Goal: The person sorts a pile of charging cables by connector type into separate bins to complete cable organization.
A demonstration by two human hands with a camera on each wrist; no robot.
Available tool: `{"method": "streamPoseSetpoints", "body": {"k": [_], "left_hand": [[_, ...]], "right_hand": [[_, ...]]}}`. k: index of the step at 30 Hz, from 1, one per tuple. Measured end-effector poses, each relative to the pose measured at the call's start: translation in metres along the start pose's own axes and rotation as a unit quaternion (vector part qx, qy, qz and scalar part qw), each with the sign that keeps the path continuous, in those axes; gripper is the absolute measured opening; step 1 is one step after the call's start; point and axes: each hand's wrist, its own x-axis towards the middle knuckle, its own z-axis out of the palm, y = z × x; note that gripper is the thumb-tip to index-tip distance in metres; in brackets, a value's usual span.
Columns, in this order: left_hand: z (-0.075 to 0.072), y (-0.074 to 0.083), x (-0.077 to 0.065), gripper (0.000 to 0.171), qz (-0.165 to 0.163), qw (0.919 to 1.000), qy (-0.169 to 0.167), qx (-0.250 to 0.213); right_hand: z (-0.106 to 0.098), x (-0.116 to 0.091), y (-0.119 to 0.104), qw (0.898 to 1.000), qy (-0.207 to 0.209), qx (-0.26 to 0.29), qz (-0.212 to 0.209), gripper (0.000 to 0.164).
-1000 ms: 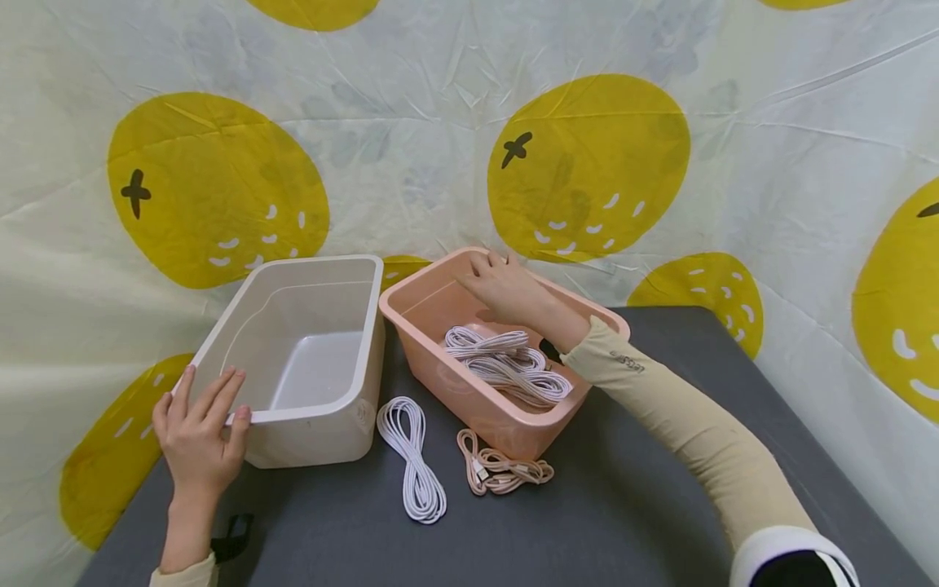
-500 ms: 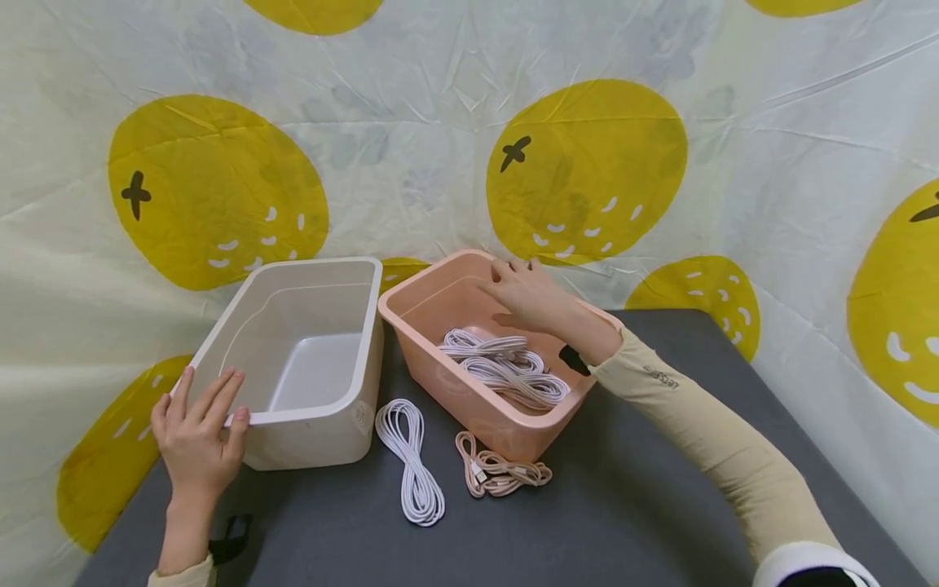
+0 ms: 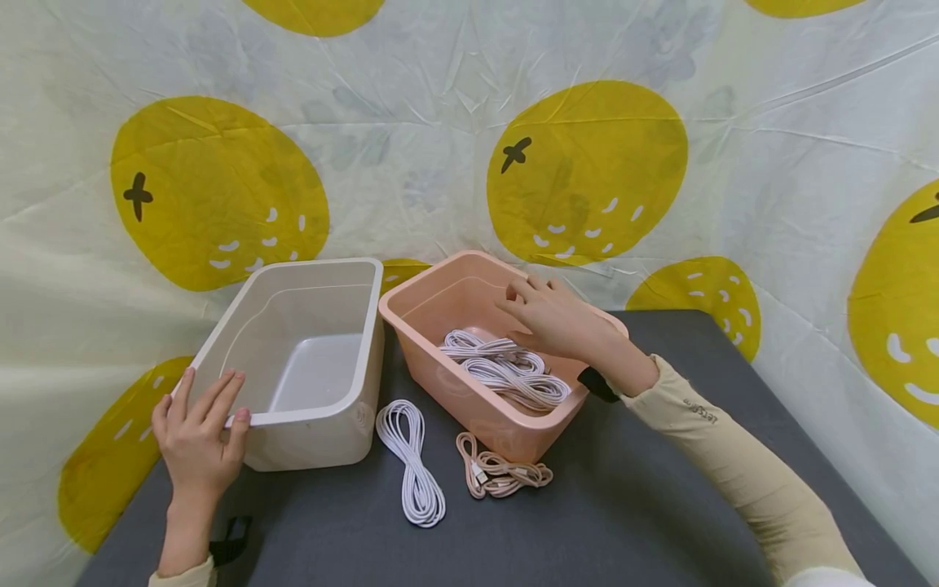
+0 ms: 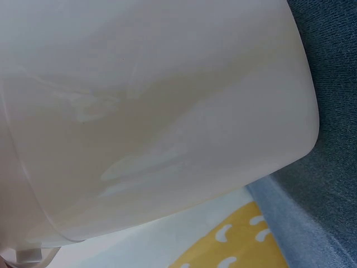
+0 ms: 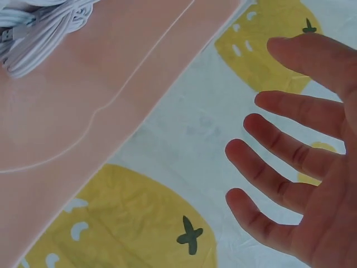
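My left hand [image 3: 201,436] rests on the near left corner of the white bin [image 3: 323,436], fingers laid over its rim. In the left wrist view the outer wall of the white bin [image 4: 167,123] fills most of the frame. Above the pink bin [image 3: 447,379] hovers my right hand [image 3: 557,318], holding nothing. Its relaxed, spread fingers [image 5: 268,173] show in the right wrist view, apart from the bin wall. Inside the pink bin lie several bundled white cables [image 3: 506,367]; some also show in the right wrist view as a white cable bundle [image 5: 50,33].
On the dark grey table [image 3: 330,538] lie a coiled white cable [image 3: 412,465] and a pinkish cable bundle [image 3: 506,474], both in front of the bins. A fruit-patterned sheet [image 3: 418,163] hangs behind. A black strap [image 3: 231,540] is beside my left wrist.
My right hand has moved to the right and slightly toward me above the pink bin. My left hand and the cables have stayed where they were.
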Motion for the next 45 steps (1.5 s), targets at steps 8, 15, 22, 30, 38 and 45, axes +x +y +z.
{"method": "streamPoseSetpoints", "body": {"k": [8, 15, 22, 30, 38, 45], "left_hand": [[0.000, 0.001, -0.001, 0.052, -0.003, 1.0000, -0.006, -0.001], [0.000, 0.001, -0.001, 0.053, -0.002, 1.0000, -0.004, -0.001], [0.000, 0.000, -0.001, 0.053, -0.002, 1.0000, -0.003, -0.001], [0.001, -0.001, 0.000, 0.053, -0.001, 1.0000, 0.004, -0.002], [0.000, 0.000, 0.000, 0.053, -0.001, 1.0000, 0.000, -0.004], [0.000, 0.000, 0.000, 0.053, -0.002, 1.0000, -0.004, -0.003]], "right_hand": [[0.000, -0.016, -0.010, 0.999, 0.034, 0.022, -0.022, 0.037], [-0.001, -0.027, -0.022, 0.997, 0.067, 0.020, -0.045, 0.033], [-0.004, -0.037, -0.033, 0.994, 0.082, 0.004, -0.067, 0.043], [-0.001, -0.049, -0.052, 0.990, 0.110, -0.014, -0.087, 0.045], [0.008, -0.055, -0.072, 0.989, 0.118, -0.004, -0.090, 0.046], [0.020, -0.054, -0.092, 0.989, 0.119, 0.011, -0.088, 0.046]]}}
